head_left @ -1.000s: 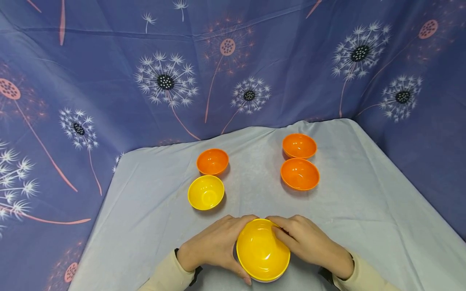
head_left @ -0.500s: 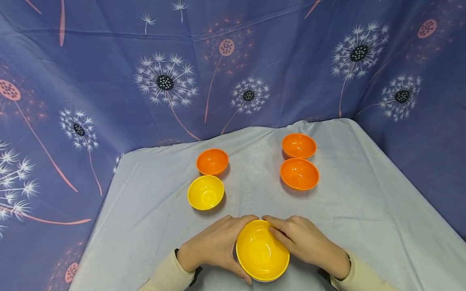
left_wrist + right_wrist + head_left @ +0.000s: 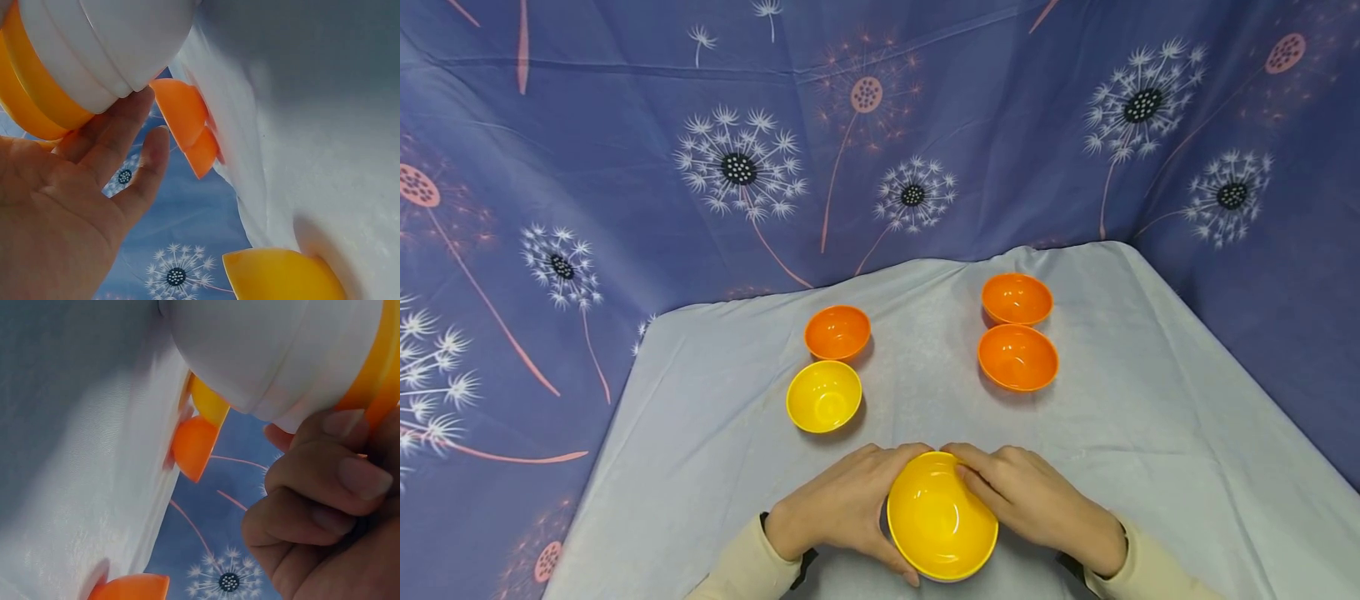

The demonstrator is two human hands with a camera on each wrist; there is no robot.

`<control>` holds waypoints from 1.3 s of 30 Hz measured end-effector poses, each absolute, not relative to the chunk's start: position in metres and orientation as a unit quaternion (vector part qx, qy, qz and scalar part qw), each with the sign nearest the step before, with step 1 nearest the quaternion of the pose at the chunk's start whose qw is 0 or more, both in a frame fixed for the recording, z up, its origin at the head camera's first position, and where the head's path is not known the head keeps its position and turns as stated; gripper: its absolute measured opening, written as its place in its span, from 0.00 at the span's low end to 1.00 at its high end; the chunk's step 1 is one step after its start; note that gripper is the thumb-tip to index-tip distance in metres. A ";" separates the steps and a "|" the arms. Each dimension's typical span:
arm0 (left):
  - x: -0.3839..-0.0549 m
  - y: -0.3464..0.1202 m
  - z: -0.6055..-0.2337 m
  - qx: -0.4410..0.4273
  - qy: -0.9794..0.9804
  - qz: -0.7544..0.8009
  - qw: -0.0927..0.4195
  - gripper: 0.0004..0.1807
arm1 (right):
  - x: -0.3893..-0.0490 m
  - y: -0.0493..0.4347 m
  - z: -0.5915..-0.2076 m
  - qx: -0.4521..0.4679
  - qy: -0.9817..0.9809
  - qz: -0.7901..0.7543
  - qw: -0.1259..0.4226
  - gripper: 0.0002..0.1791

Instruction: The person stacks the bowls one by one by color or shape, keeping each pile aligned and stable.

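Left hand [image 3: 853, 500] grips the near yellow bowl [image 3: 942, 521]; right hand [image 3: 1030, 496] pinches it opposite. Another yellow bowl [image 3: 824, 397] and three orange bowls [image 3: 1017, 358] stand upright beyond.

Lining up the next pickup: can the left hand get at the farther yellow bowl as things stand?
Probably not without letting go first: the left hand is around the nearer yellow bowl. Otherwise the way to the farther yellow bowl looks free, with nothing between in the head view.
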State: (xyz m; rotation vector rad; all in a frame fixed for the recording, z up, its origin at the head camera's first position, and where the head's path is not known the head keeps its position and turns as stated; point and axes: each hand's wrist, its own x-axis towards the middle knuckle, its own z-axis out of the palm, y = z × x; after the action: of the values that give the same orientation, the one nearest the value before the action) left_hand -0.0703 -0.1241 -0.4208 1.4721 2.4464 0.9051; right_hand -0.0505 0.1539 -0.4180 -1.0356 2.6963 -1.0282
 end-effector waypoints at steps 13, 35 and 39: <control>-0.065 -0.132 -0.403 0.460 0.848 0.244 0.101 0.77 | -0.049 0.157 -0.415 -0.324 0.877 -0.347 0.069 0.15; -0.140 -0.217 -0.409 0.027 0.974 0.212 0.069 0.28 | -0.046 0.159 -0.418 -0.320 0.876 -0.351 0.086 0.15; -0.152 -0.224 -0.439 0.049 0.968 0.231 0.079 0.27 | -0.046 0.158 -0.418 -0.317 0.875 -0.354 0.091 0.15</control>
State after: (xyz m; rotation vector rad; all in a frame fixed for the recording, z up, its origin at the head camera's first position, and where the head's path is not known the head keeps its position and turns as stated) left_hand -0.1522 -0.2245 -0.4387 0.1472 2.8992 0.6923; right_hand -0.0463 0.1578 -0.4184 -0.9428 2.6004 -1.0505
